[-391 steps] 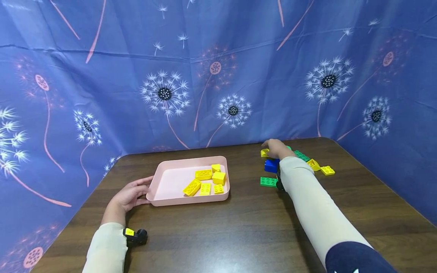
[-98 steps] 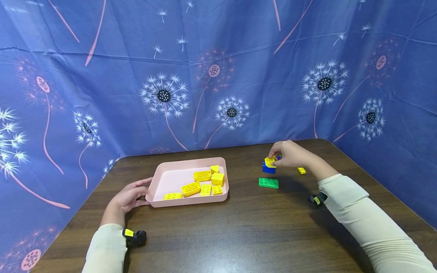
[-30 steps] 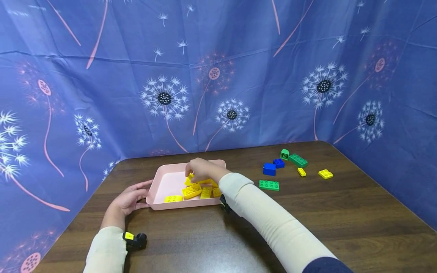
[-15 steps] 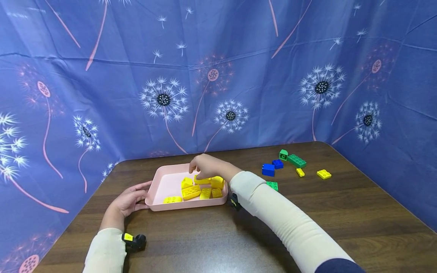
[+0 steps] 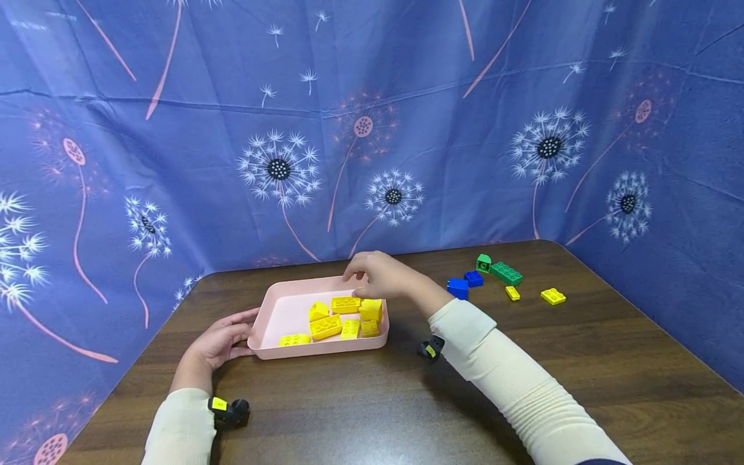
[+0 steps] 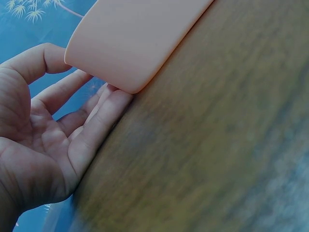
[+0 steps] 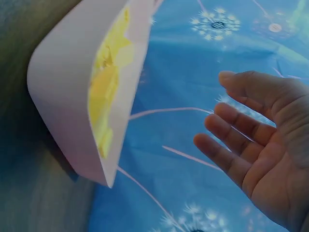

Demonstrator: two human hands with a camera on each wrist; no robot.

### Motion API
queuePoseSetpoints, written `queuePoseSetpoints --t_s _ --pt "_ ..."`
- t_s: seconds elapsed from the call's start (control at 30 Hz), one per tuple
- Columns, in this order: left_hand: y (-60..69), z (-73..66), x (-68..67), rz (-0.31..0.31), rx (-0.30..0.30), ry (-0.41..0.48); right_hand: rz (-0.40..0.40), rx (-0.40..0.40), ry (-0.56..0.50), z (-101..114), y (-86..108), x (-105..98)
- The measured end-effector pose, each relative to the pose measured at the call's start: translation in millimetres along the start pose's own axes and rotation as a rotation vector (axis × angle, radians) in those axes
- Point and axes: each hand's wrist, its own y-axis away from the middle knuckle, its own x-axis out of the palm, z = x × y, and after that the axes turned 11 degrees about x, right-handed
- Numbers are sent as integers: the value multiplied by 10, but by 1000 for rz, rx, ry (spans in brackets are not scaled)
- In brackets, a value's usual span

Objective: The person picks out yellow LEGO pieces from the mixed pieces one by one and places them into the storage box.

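Note:
The pink tray (image 5: 279,353) lies on the table, with several yellow toy bricks (image 5: 325,327) gathered mostly in its right half. At its left end, my left hand (image 5: 217,339) touches the wall with outstretched fingers; the left wrist view shows fingertips against the tray corner (image 6: 125,58). My right hand (image 5: 380,276) hovers over the tray's back right corner. Its fingers are loosely bent and hold nothing, as the right wrist view of the hand (image 7: 263,150) confirms. A yellow sloped brick (image 5: 318,311) sits near the tray's middle.
Right of the tray on the wooden table (image 5: 349,407) lie blue bricks (image 5: 458,289), a dark green brick (image 5: 506,273), a small green brick (image 5: 484,263) and two yellow pieces, one narrow (image 5: 512,293), one flat (image 5: 553,296). A blue patterned cloth (image 5: 453,129) hangs behind.
My right hand took a yellow sloped brick from beside the blue one, set it down in the tray and has drawn back rightward, empty. The left hand has stayed at the tray.

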Motion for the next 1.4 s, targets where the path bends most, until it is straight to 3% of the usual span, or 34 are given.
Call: queuePoseSetpoints --t_s 0.23,0.77,1.0,1.17,1.4 --pt "6 -20 21 -3 -2 3 -57 -11 39 -111 280 -171" --pt "8 -19 28 -20 -18 -17 -134 52 27 -587 966 -214" --pt "3 -18 18 5 -3 -16 -147 160 18 -897 1225 -341" --pt "2 -16 11 12 8 -7 -201 214 57 -1126 1376 -472" --pt "-6 -4 -3 15 10 -2 -190 411 46 -1440 1582 -577"
